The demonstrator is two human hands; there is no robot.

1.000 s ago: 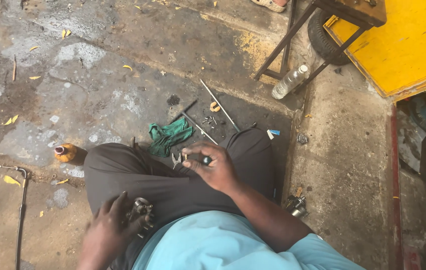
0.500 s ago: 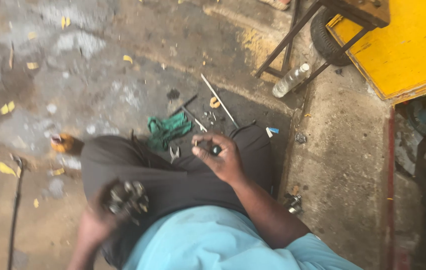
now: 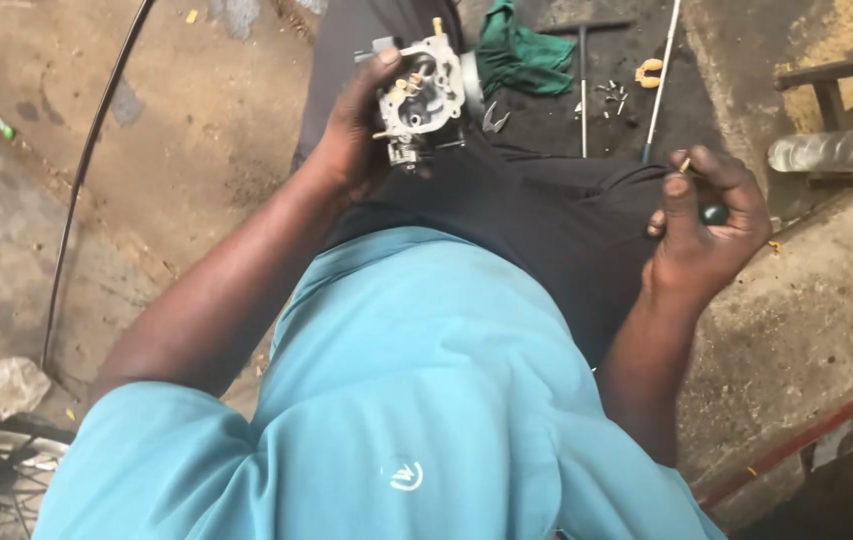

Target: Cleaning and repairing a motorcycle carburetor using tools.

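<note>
At the top centre of the frame the left hand (image 3: 352, 140) holds a grey metal carburettor (image 3: 425, 98) in a closed grip above the dark trousers (image 3: 537, 205). At the right, the right hand (image 3: 707, 215) pinches a small brass part (image 3: 685, 166) (its other fingers curl round a dark round object). A green rag (image 3: 522, 55) lies on the floor beyond.

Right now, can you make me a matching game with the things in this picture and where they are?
Things:
1. metal carburetor
2. green cloth
3. clear plastic bottle
4. small dark-handled tool

Places:
A. lying on its side at the right edge
B. in the left hand
C. in the right hand
D. crumpled on the ground beyond the knees

Pairs: 1-B, 2-D, 3-A, 4-C
</note>
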